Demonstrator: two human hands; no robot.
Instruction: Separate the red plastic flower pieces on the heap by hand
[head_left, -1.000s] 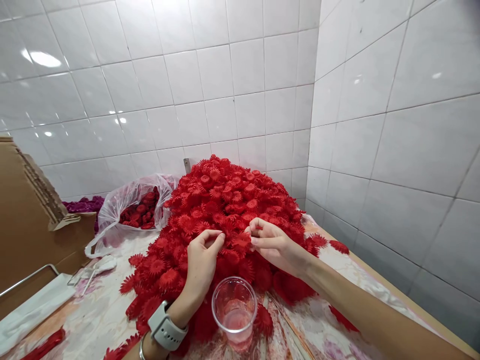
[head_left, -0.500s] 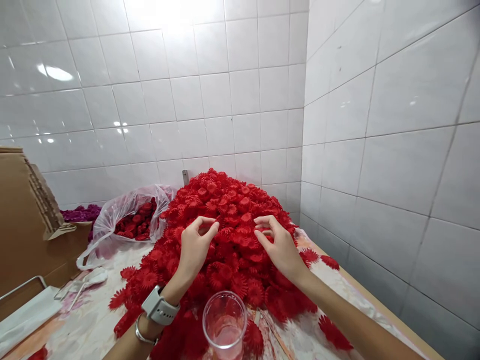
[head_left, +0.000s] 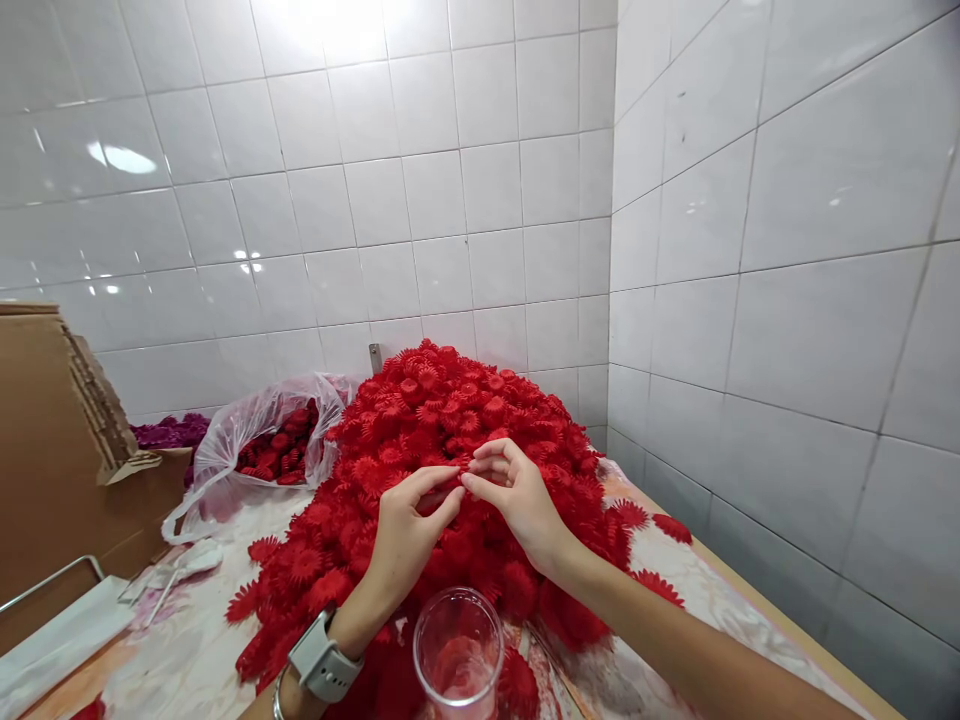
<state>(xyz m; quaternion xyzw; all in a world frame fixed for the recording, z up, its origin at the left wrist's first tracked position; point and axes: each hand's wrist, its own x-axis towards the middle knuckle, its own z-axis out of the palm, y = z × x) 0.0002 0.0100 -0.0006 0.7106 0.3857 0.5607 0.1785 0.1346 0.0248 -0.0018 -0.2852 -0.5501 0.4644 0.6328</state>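
A big heap of red plastic flower pieces (head_left: 450, 420) fills the corner of the table. Over the heap's front slope my left hand (head_left: 409, 535) and my right hand (head_left: 514, 495) meet fingertip to fingertip. Both pinch at one red flower piece (head_left: 450, 488) between them, most of it hidden by the fingers. A grey watch (head_left: 322, 660) and a bracelet are on my left wrist. A clear plastic cup (head_left: 457, 650) stands just in front of my hands, with red pieces seen through it.
A clear plastic bag (head_left: 255, 440) holding more red pieces lies left of the heap, purple pieces (head_left: 169, 432) behind it. A cardboard box (head_left: 52, 450) stands at far left. A flowered cloth (head_left: 187, 640) covers the table. White tiled walls close in behind and to the right.
Half a second ago my hands were apart on top of the heap. They have come together, fingertips touching over one red piece. The view has barely shifted.
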